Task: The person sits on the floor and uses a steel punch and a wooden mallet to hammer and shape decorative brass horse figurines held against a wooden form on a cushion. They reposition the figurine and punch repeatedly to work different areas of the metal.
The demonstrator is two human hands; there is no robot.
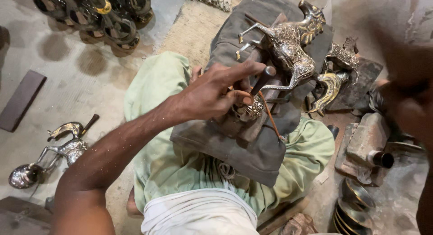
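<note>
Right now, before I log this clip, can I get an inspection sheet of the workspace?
Surface: grey padded cloth over the seated person's lap, on pale green trousers.
Job's things: ornate silver-and-gold metal horse figure lying on the cloth; dark-headed punch tool set against it.
Clutter: second horse figure to the side; bird-like metal figure on the floor; dark glossy figures at top; stacked metal rings; stone block.
Hands: left hand grips the punch tool; right hand raised, blurred, its contents cannot be told.
Cables: nothing seen.
Surroundings: dusty concrete floor; dark flat slab.
</note>
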